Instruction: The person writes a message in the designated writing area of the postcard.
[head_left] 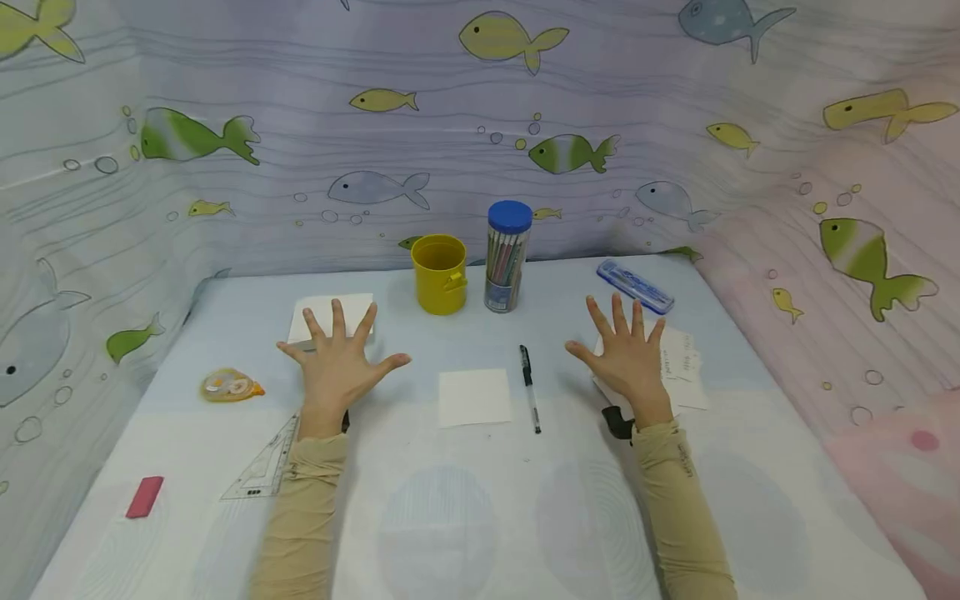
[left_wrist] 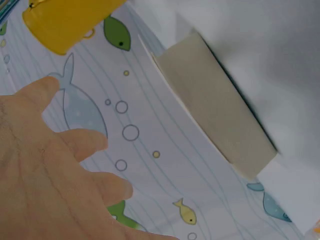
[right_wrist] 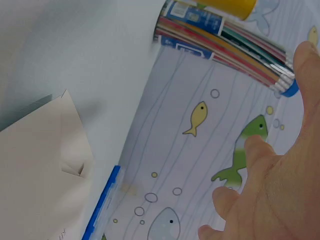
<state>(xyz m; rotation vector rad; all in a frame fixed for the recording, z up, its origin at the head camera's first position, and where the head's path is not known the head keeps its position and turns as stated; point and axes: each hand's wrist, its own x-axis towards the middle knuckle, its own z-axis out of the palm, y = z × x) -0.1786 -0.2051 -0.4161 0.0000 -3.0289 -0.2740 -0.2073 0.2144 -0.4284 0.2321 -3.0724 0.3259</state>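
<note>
My left hand (head_left: 337, 367) is spread with straight fingers and holds nothing; a stack of white paper (head_left: 322, 308) lies just beyond its fingers. On the other side my right hand (head_left: 628, 358) is also spread and holds nothing, over sheets of paper with handwriting (head_left: 682, 367). Between the hands lie a blank white sheet (head_left: 474, 398) and a black-capped pen (head_left: 529, 387). A clear set square (head_left: 262, 467) is partly hidden by the left forearm. In the left wrist view the paper stack (left_wrist: 215, 105) stands apart from the fingers.
A yellow cup (head_left: 440, 283) and a blue-lidded jar of pencils (head_left: 506, 258) stand at the back. A blue case (head_left: 636, 286) lies at the back right. An orange correction tape (head_left: 231, 386) and a red eraser (head_left: 145, 497) lie at left. Fish-patterned cloth surrounds the table.
</note>
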